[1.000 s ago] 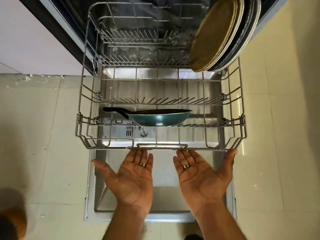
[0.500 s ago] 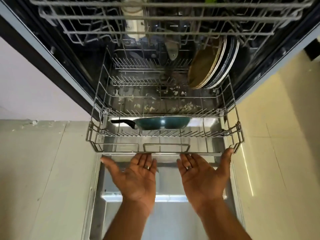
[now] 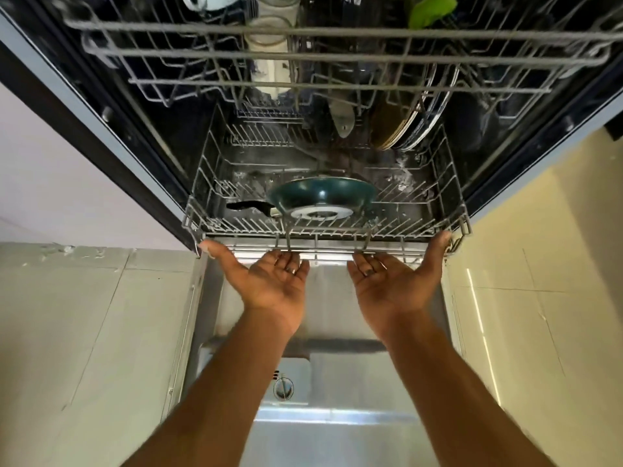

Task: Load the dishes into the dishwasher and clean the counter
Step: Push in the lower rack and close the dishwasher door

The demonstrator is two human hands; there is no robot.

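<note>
The dishwasher [image 3: 101, 106] stands open, its door [image 3: 337, 429] dropped flat under the person's arms. The lower rack [image 3: 215, 230] is almost fully inside, only its front rail level with the opening. The upper rack [image 3: 337, 38] hangs above it, holding a glass [image 3: 269, 32] and something green [image 3: 429, 10]. Plates [image 3: 414, 126] stand on edge at the lower rack's back right; a teal pan [image 3: 323, 197] lies near the front, handle pointing left.

Both hands are palm-up, fingers straight, spread apart and gripping nothing. The left hand [image 3: 273, 281] has its fingertips against the front rail and its thumb out to the rack's left corner. The right hand [image 3: 394, 281] mirrors it, thumb at the right corner.

The biggest risk, as I judge it, is a hard final shove: the rack would hit its stop and the upright plates could knock together or tip. A lopsided push, one hand leading, might skew the rack on its runners and jam it short of home, so the door would not shut. The pan looks loosely seated on the tines and may slide or rattle when the rack stops. Smallest, the thumbs sit right at the corners by the tub frame and could be pinched. Whether the plates clear the upper rack cannot be told from here.
</note>
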